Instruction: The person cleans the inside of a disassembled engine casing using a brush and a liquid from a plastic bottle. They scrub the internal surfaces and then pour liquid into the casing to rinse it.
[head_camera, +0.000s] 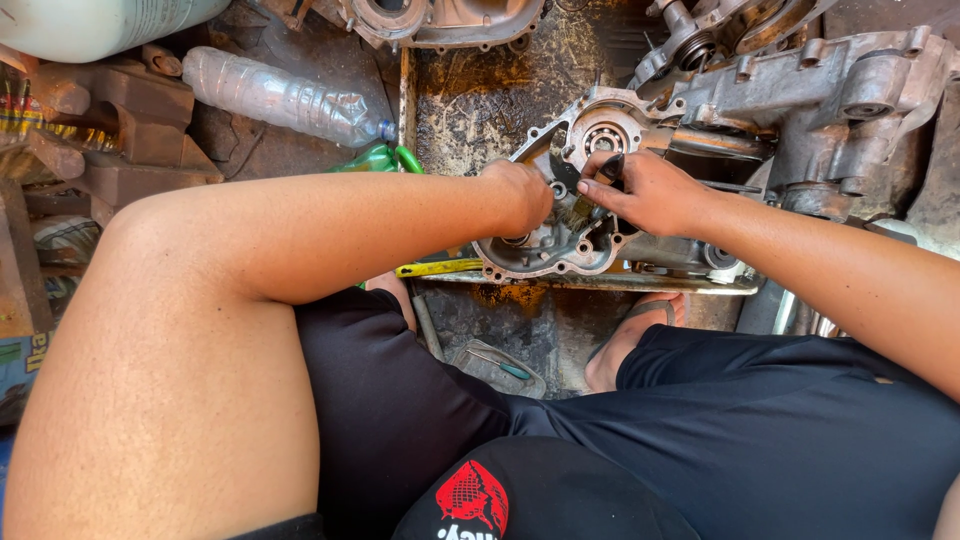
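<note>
Near the centre of the frame, slightly right, a grey aluminium engine crankcase half (560, 215) lies in a shallow, oil-stained metal tray (480, 90), and both bare hands work on it. The left hand (520, 195) rests curled on the casing's left side; whether its fingers actually clasp the rim or only press on it cannot be told from this angle. The right hand (645, 190) pinches a small brush (595, 195) with a dark handle, its bristles down among the casing's inner ribs just below the round bearing seat (604, 138). Judging by this, the step in hand is scrubbing grime out of the case interior; carrying on would seem to call for the steadying hand to keep the casting from rocking while the bristles are worked into the recesses around the bearing bore and bolt holes. A larger engine block (830, 95) sits in the upper right, just beside the casing, and another cover part (440, 20) lies at the top edge. A yellow-handled tool (440, 267) lies at the tray's near rim. In the upper left, outside the tray, a clear plastic bottle (285, 100) lies on its side, with a green bottle (380, 158) beside it and rusty metal blocks (130, 130) further left. The person squats on a dirty workshop floor, in dark shorts, a sandalled foot (635, 340) below the tray.
</note>
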